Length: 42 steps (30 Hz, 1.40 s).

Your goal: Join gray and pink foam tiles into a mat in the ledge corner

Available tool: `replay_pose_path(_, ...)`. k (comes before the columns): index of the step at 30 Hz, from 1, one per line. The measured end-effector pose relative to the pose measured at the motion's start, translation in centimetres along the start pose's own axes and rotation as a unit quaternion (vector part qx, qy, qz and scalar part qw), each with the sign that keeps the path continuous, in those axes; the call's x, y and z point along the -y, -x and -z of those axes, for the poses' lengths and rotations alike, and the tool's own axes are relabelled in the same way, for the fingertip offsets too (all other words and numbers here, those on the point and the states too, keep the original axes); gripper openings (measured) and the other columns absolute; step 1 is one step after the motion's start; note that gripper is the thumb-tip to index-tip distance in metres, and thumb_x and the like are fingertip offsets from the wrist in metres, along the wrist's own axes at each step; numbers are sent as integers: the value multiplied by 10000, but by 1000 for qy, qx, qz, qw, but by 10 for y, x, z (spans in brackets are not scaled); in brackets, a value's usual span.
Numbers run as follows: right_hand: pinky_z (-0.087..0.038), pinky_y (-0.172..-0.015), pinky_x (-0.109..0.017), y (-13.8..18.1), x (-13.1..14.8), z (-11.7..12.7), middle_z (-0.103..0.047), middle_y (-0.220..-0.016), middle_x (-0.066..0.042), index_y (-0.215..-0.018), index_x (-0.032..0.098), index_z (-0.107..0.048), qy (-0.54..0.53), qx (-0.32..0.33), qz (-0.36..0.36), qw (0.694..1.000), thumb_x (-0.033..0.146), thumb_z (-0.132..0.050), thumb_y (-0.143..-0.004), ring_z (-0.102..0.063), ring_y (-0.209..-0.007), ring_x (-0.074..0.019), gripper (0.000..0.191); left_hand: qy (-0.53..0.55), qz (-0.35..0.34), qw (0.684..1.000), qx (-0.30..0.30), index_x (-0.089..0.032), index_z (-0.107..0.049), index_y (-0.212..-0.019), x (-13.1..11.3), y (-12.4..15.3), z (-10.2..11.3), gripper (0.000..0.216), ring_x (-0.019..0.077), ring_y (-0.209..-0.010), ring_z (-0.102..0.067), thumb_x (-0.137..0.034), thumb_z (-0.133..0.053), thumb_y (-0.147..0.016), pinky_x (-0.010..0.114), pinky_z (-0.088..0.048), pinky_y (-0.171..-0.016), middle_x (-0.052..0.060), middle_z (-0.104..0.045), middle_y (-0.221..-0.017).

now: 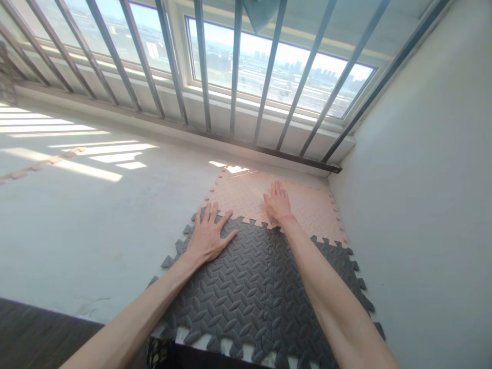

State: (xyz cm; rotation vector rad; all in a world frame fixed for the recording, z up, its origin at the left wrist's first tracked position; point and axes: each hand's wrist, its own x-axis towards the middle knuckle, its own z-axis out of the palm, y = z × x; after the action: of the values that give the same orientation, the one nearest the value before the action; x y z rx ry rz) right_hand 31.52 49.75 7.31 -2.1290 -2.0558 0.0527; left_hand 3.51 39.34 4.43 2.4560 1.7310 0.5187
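Two interlocking foam mat tiles lie on the concrete floor in the corner by the wall. The dark grey tile (253,287) is nearer to me, and the pink tile (307,207) is joined to its far edge by jigsaw teeth. My left hand (207,236) lies flat with fingers spread on the grey tile's far left corner, fingertips reaching the seam. My right hand (277,204) lies flat, fingers stretched out, on the pink tile just beyond the seam. Neither hand holds anything.
A pale wall (423,205) rises right beside the tiles. Metal window bars (234,66) slant along the far side above a low ledge. Bare concrete floor (96,215) stretches left, with a thin strip (38,165) lying in the sunlight. Dark flooring (34,333) begins at bottom left.
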Motion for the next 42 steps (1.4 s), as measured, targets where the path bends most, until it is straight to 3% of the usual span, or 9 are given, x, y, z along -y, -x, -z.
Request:
replay_pose_path(6, -119, -1395, -459, -44, -11, -21, -123, -1834, -194, -1707, -7, -170, -13, 14, -37, 999, 493, -229, -1112, -99, -1720, -293, 780, -36, -2, 999, 0, -383, -433, -1667, -2, 1, 4, 711, 396, -1694, -207, -672, -491, -1021, 683, -212, -1354, 105, -288, -1819)
replay_pose_path(12, -128, -1389, -465, -52, -19, -42, -238, -1812, -203, -1693, -1, -242, -17, -16, -42, 999, 539, -261, -1093, -161, -1707, -290, 807, -34, -4, 999, -1, -391, -416, -1673, 0, 1, 0, 714, 386, -1701, -188, -684, -471, -1024, 680, -200, -1360, 106, -275, -1824)
replay_pose_path(16, -111, -1389, -465, -47, -18, -42, -201, -1823, -196, -1701, 4, -212, -6, 5, -49, 999, 518, -249, -1092, -134, -1712, -284, 798, -29, 1, 1000, 3, -390, -430, -1666, 0, 0, 1, 697, 386, -1700, -192, -684, -435, -1035, 678, -192, -1358, 121, -287, -1817)
replay_pose_path(20, -95, -1390, -466, -12, -13, -42, -183, -1831, -173, -1708, 33, -225, -15, 2, -29, 999, 504, -247, -1089, -121, -1716, -278, 778, -25, 4, 1000, 4, -400, -409, -1675, 0, 1, -1, 703, 386, -1701, -185, -690, -414, -1035, 667, -176, -1359, 99, -290, -1820)
replay_pose_path(25, -94, -1390, -445, 66, -2, -38, -166, -1837, -146, -1719, 81, -237, -12, 12, -5, 1000, 477, -260, -1094, -136, -1717, -248, 739, -26, 18, 999, 33, -390, -399, -1681, 1, -4, -5, 724, 406, -1709, -124, -703, -404, -1028, 664, -99, -1357, 113, -215, -1841)
replay_pose_path(31, -68, -1400, -442, 173, 17, -17, -104, -1841, -98, -1729, 100, -194, -22, 86, -6, 996, 491, -272, -1086, -95, -1724, -238, 756, -50, 38, 980, 186, -319, -331, -1713, -6, -19, 20, 890, 453, -1698, -117, -807, -389, -971, 681, -31, -1343, 172, -190, -1826)
replay_pose_path(33, -63, -1404, -447, 210, 22, -11, -87, -1840, -82, -1729, 116, -189, -37, 100, -8, 994, 508, -278, -1082, -78, -1725, -233, 762, -55, 47, 975, 211, -238, -279, -1728, -15, -3, 29, 976, 422, -1704, -107, -831, -373, -958, 649, -8, -1356, 209, -177, -1814)
replay_pose_path(36, -46, -1410, -463, 265, 30, -5, -76, -1838, -59, -1728, 135, -184, -57, 97, -16, 994, 516, -244, -1088, -59, -1725, -227, 747, -41, 53, 981, 182, -152, -251, -1729, -37, 53, 31, 988, 361, -1711, -80, -798, -325, -985, 591, -50, -1381, 213, -133, -1814)
replay_pose_path(42, -102, -1417, -510, 370, 54, 15, -116, -1818, -47, -1717, 174, -243, -127, 76, -14, 989, 573, -231, -1081, -105, -1715, -256, 751, 59, 1, 996, 63, -219, -430, -1678, -97, 232, 16, 682, 277, -1687, -222, -434, -396, -1032, 552, -213, -1396, 96, -296, -1799)
